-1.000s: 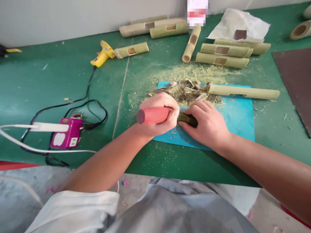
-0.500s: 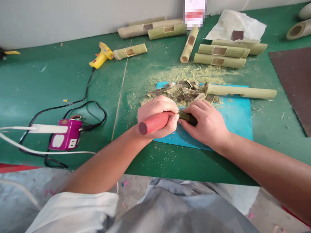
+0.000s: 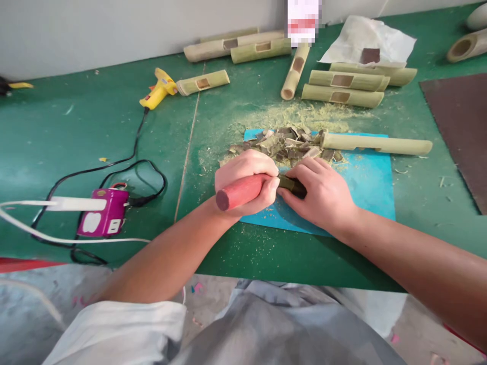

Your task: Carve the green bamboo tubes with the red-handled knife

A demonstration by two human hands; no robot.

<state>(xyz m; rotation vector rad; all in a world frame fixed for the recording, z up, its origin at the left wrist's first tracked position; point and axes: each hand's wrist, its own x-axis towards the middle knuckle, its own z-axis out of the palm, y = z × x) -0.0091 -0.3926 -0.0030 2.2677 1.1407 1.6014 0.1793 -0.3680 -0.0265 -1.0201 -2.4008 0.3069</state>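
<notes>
On the blue mat (image 3: 365,187), carving.
Left hand (image 3: 246,178) fingers wrap a round red handle (image 3: 238,191); right hand (image 3: 323,195) fingers pin a dark piece (image 3: 292,185).

Two bare forearms, no watch, rings, gloves or wristbands visible. Left hand (image 3: 247,180) and right hand (image 3: 323,195) both uncovered, nails short and plain. Left upper arm wears a short white sleeve (image 3: 117,329), loose hem, soft folds, ending well above the elbow. Right arm shows no sleeve in frame. Torso and lap below the desk (image 3: 95,132) edge covered in grey fabric (image 3: 274,329), slightly bluish, creased, with a seam or fold running across just under the desk edge. No print, logo or buttons seen on the clothing. Cloth looks matte, light cotton type.
</notes>
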